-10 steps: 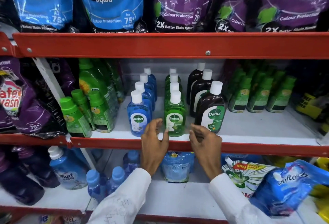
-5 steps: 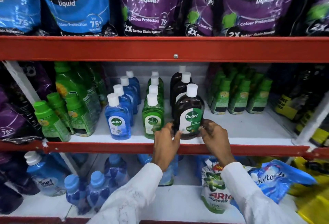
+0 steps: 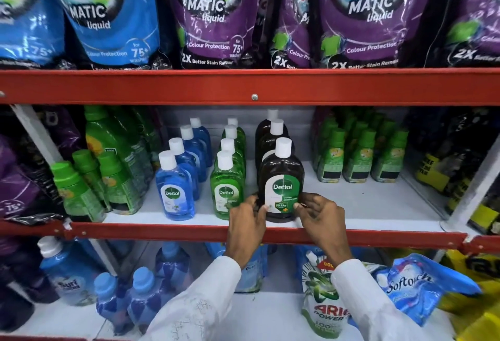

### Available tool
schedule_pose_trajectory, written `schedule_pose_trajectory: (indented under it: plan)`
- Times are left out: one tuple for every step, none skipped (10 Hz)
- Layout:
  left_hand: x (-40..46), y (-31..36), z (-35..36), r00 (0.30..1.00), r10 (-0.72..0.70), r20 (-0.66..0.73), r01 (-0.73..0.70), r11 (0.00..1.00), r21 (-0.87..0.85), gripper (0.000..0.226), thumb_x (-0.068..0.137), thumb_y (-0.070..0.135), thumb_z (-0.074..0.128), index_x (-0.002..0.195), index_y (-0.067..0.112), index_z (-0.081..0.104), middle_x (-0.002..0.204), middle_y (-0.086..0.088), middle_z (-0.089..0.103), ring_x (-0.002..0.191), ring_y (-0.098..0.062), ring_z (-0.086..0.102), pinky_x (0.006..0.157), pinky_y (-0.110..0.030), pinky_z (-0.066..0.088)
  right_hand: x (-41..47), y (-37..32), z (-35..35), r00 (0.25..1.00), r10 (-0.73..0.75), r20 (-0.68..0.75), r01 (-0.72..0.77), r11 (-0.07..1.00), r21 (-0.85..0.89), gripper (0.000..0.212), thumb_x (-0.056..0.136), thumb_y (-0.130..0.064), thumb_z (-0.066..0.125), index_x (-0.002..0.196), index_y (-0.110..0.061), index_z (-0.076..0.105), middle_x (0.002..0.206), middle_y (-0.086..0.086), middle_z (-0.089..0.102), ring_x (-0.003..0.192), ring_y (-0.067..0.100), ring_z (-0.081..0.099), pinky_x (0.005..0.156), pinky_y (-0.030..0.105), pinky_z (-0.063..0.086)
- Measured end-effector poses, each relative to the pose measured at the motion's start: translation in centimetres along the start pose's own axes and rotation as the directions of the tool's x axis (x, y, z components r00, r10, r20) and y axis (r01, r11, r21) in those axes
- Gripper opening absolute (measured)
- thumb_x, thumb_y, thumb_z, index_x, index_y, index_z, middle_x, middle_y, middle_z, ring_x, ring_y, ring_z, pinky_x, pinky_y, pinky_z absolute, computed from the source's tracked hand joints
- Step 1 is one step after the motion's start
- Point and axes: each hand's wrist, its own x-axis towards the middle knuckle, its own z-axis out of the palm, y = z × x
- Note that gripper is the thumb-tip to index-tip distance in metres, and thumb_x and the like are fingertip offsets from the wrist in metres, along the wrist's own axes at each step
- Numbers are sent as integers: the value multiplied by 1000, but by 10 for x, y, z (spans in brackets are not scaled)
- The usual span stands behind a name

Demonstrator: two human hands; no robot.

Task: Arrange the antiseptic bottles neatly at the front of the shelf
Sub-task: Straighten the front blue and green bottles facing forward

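Three rows of white-capped Dettol bottles run front to back on the middle shelf (image 3: 378, 205): a blue bottle (image 3: 175, 191) leads the left row, a green bottle (image 3: 226, 191) the middle row, and a large brown bottle (image 3: 281, 181) the right row. The brown bottle stands upright near the red front lip (image 3: 162, 233). My left hand (image 3: 247, 221) presses its lower left side and partly covers the green bottle's base. On the bottle's lower right side my right hand (image 3: 320, 214) has its fingertips. More brown bottles stand behind it.
Green-capped bottles (image 3: 359, 156) fill the shelf to the right, with bare white shelf between them and the brown row. More green bottles (image 3: 108, 178) crowd the left. Detergent pouches (image 3: 211, 15) hang above. Blue bottles and refill packs (image 3: 324, 302) sit on the lower shelf.
Both hands moved from in front of the green bottle to the sides of the front brown bottle and now hold it at its base. My view shifted so the shelf sits further left.
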Motion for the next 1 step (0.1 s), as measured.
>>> schedule_pose_trajectory:
  plan:
    - [-2, 4, -4, 1000, -17, 19, 17, 1000, -18, 31, 94, 27, 63, 119, 8, 64, 101, -13, 78, 89, -25, 74, 84, -42, 60, -6, -10, -2, 1000, 28, -8, -28, 998, 56, 37, 83, -15, 78, 118, -6, 71, 109, 6, 77, 86, 6, 72, 74, 4, 52]
